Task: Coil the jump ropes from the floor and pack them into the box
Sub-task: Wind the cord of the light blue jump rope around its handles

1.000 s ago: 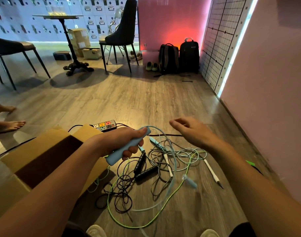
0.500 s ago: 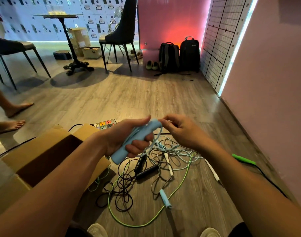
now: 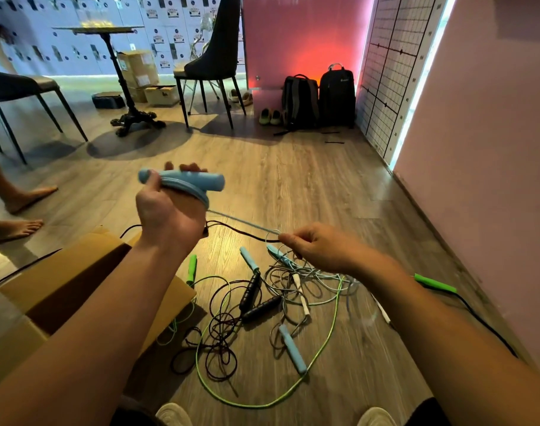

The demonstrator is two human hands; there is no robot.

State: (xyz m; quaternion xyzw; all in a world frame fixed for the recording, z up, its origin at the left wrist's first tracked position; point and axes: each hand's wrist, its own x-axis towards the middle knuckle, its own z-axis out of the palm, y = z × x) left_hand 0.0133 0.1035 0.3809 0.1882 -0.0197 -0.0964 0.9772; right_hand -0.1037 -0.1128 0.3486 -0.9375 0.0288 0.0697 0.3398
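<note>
**Left hand (image 3: 167, 210) raised, blue rope (image 3: 241, 221) pulled tight**

Since half a second ago the left hand has gone up and turned. The blue handle (image 3: 182, 179) it grips now lies almost level, high above the floor (image 3: 308, 186), and no longer slants down over the pile. The right hand (image 3: 321, 250) has moved away from the left one, to the right and lower. The rope between them now makes a straight line.

From the head camera, the left hand has its fingers curled around the handle. Several turns of the blue rope lie wound over the handle and the hand. From these turns the rope runs down and to the right, to the right hand, which pinches it between thumb and fingertips.

Below the hands the other jump ropes (image 3: 296, 281) lie in a tangle on the floor. Two black handles (image 3: 250, 292) lie close together, with a dark rope (image 3: 222, 333) in loops beside them. A white handle (image 3: 300, 292) lies to their right. A second blue handle (image 3: 248, 259) lies just above the black ones, and a third blue handle (image 3: 291, 348) lies nearer to the person's shoes (image 3: 173, 415). A green rope (image 3: 335, 315) bends around the pile. One green handle (image 3: 192, 269) lies just beside the box (image 3: 63, 272). The other green handle (image 3: 434, 282) is well apart at the right, near the pink wall (image 3: 477, 179). The cardboard box stands open at the left, partly under the left forearm. Bare feet (image 3: 26, 195) of another person are at the far left edge.
</note>
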